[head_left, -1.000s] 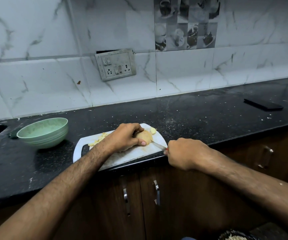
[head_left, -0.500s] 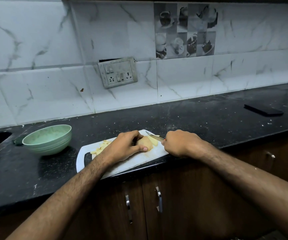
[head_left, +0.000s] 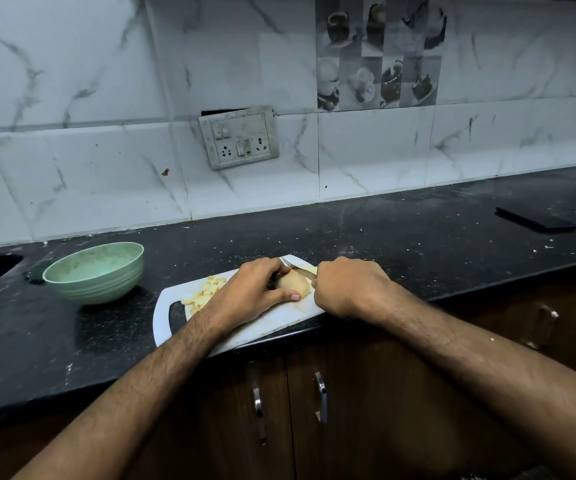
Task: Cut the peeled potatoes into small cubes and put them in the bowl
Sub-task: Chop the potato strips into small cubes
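My left hand (head_left: 249, 295) lies over the peeled potato (head_left: 293, 285) on the white cutting board (head_left: 265, 329), knuckles up, forearm reaching in from the lower left. Its fingers curl over the far side of the potato while my thumb (head_left: 284, 296) stretches along the near side, so the potato is clamped between them and held down on the board. My right hand (head_left: 347, 287) comes in from the lower right, wrist bent slightly inward, its fingers wrapped tight round the handle of the knife (head_left: 297, 267); the handle itself is hidden inside my fist. The blade runs up and to the left from that fist, lying across the top far edge of the potato, its tip just past my left knuckles. Both hands sit close together, nearly touching over the potato.

A small heap of cut potato cubes (head_left: 206, 293) lies on the board just left of my left hand, near the board's handle slot. The board rests at the front edge of the black desk (head_left: 400, 244), angled, one corner hanging over. The green bowl (head_left: 95, 271) stands on the desk to the left, apart from the board; I cannot tell whether it holds any pieces. A dark phone (head_left: 536, 220) lies far off to the right.
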A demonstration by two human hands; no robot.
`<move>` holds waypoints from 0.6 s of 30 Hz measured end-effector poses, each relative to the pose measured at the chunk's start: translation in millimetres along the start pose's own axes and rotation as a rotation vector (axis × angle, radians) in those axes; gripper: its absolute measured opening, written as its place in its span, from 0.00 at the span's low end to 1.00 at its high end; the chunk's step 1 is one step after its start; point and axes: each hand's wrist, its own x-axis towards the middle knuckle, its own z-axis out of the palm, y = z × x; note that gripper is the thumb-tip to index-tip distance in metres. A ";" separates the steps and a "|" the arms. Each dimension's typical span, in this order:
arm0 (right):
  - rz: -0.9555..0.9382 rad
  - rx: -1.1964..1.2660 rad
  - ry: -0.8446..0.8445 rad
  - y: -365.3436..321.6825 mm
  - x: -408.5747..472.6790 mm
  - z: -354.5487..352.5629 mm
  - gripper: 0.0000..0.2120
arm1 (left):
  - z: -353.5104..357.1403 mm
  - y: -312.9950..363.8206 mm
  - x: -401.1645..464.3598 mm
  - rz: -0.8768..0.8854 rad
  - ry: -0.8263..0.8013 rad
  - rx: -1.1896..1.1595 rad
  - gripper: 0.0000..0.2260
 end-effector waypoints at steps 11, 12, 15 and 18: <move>-0.042 0.003 -0.093 -10.6 37.8 13.8 0.18 | 2.3 -5.3 -0.3 0.059 0.019 0.051 0.20; -0.044 0.009 -0.100 -10.2 38.9 13.5 0.17 | 2.3 -4.9 -0.5 0.060 0.015 0.055 0.20; -0.043 0.014 -0.135 -10.3 39.1 10.7 0.11 | 1.7 -2.7 -1.9 0.048 0.013 0.066 0.20; -0.019 0.015 -0.158 -11.5 40.4 7.2 0.11 | 0.8 1.8 -3.8 0.034 0.010 0.083 0.20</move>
